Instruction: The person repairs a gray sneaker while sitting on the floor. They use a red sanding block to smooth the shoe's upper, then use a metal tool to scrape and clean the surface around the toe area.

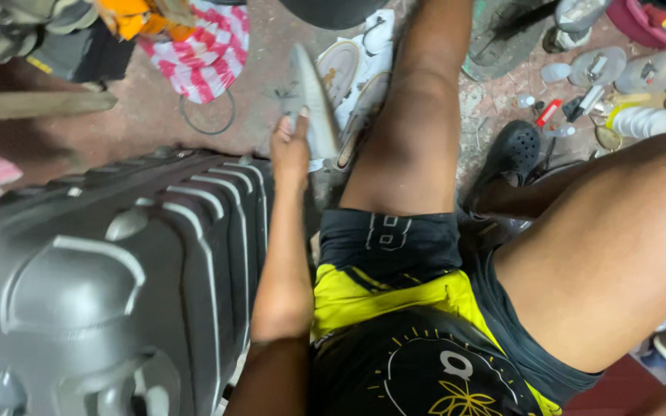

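My left hand (290,148) reaches forward past the corner of a big grey hard-shell suitcase (94,285) and grips the lower end of a grey pointed shoe (310,100), which looks blurred. The shoe is held up over the reddish floor, next to several pale shoe soles (352,73) lying by my left knee. My bare left leg (418,131) stretches forward just right of the hand. My right hand does not show in this view.
A red-and-white striped bag (206,54) and a wire ring (208,115) lie on the floor ahead. A black clog (514,150) sits at right, with small bottles, a red lighter (549,112), lids and tools (618,69) scattered beyond it.
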